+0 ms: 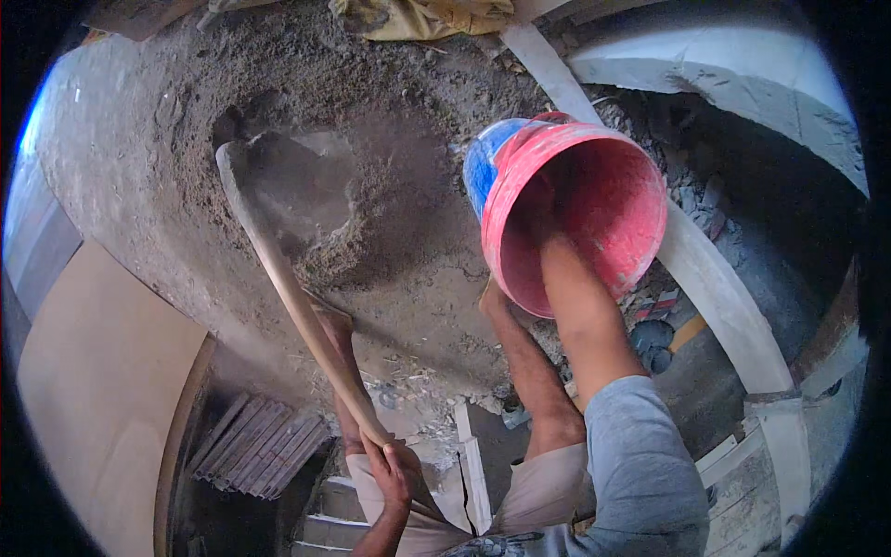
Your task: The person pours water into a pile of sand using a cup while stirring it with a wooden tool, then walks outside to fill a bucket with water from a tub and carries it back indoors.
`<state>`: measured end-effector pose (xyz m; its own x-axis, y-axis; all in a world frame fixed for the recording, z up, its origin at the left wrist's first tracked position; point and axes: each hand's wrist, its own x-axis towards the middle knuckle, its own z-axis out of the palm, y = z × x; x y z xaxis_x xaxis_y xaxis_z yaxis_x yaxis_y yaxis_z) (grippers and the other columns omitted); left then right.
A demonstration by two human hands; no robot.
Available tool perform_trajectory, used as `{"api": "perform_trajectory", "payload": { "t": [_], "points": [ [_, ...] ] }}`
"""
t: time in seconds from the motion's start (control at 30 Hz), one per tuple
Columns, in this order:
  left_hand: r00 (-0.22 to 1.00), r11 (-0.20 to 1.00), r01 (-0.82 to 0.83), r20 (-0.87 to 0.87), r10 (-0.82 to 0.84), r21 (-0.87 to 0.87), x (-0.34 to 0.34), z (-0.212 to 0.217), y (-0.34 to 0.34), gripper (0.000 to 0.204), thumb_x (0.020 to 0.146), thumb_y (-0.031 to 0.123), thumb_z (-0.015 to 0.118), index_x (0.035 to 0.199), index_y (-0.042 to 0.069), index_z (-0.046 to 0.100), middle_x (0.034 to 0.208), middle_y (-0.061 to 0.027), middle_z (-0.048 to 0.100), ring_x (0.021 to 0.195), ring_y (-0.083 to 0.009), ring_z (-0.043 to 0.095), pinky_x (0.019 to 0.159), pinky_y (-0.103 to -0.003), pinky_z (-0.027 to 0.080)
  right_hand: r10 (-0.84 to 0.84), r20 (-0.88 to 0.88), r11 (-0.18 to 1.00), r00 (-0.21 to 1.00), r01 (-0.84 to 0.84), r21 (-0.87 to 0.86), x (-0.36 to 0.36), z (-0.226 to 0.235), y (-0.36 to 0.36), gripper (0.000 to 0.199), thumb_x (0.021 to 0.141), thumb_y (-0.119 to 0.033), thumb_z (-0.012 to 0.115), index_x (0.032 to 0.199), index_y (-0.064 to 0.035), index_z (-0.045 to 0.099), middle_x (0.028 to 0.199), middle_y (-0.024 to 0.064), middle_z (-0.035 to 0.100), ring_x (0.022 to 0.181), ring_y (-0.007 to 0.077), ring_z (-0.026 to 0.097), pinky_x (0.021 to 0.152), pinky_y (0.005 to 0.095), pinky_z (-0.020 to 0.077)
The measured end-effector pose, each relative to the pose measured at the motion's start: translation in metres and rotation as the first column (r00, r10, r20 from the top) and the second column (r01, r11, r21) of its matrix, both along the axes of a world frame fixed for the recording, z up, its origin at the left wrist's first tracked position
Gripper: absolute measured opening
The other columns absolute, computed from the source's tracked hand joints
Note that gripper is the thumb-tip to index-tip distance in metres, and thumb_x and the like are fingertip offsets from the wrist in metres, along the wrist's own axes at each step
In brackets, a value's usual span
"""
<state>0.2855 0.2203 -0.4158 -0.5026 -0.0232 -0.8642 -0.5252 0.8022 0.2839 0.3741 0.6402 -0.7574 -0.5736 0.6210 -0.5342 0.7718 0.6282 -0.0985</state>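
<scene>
A long wooden handle, apparently a hoe's [295,302], slants from my lap up to the left. Its far end meets a grey, mud-coated blade lying in a hollow of wet mortar [320,227]. Near my knee, my left hand [392,472] has its fingers around the handle's near end. A pink bucket [617,209], blue on part of its outside and smeared with pale residue, is tilted with its mouth toward me. My right forearm reaches into it. My right hand [536,200] is in shadow inside, and its fingers cannot be made out.
Loose sandy mix surrounds the hollow. A yellow sack [422,17] lies at the far edge. Pale curved ledges [719,292] run along the right, beside rubble. At lower left are a wooden panel [102,357] and a stack of narrow strips [260,446]. My bare legs flank the near ground.
</scene>
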Motion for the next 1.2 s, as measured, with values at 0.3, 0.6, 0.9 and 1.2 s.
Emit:
{"api": "perform_trajectory", "payload": {
  "t": [0.3,0.6,0.9,1.2],
  "points": [
    [0.995,0.998,0.047,-0.088,-0.043,0.046,0.017,-0.012,-0.008,0.052,0.091,0.018,0.036,0.135,0.002,0.014,0.128,-0.0182,0.033,0.109,-0.0256,0.041,0.093,-0.032,0.033,-0.057,0.048,0.998,0.997,0.059,-0.034,0.000,-0.022,-0.001,0.022,0.080,-0.012,0.044,0.095,-0.0059,0.060,0.097,0.0182,0.059,0.087,0.0324,0.058,0.073,0.0397,0.0463],
    [0.998,0.994,-0.070,0.002,0.070,0.082,0.015,-0.014,0.000,0.054,0.089,0.017,0.039,0.135,0.002,0.015,0.117,-0.0186,0.043,0.097,-0.0245,0.049,0.087,-0.032,0.038,-0.066,0.038,0.996,0.997,0.068,-0.057,-0.003,0.008,0.016,0.022,0.080,-0.011,0.044,0.095,-0.0056,0.060,0.097,0.0175,0.059,0.087,0.0326,0.058,0.073,0.0405,0.0461],
    [0.941,0.919,0.338,-0.050,-0.335,0.201,0.010,-0.051,-0.043,0.062,0.084,0.015,0.053,0.133,0.001,0.018,0.103,-0.0174,0.052,0.094,-0.0260,0.053,0.082,-0.033,0.042,-0.007,-0.408,0.996,0.913,-0.029,-0.082,-0.030,0.232,-0.009,0.012,0.080,-0.006,0.050,0.087,-0.0003,0.057,0.088,0.0165,0.057,0.082,0.0327,0.056,0.070,0.0394,0.0450],
    [0.951,0.948,0.276,0.099,-0.294,0.160,0.002,-0.055,-0.038,0.055,0.079,0.014,0.057,0.121,0.004,0.023,0.091,-0.0244,0.053,0.087,-0.0395,0.055,0.071,-0.043,0.044,0.203,-0.452,0.979,0.869,-0.195,0.064,-0.117,0.390,-0.054,0.005,0.074,-0.003,0.056,0.079,-0.0033,0.057,0.081,0.0121,0.058,0.078,0.0278,0.058,0.069,0.0363,0.0462]
  ]
}}
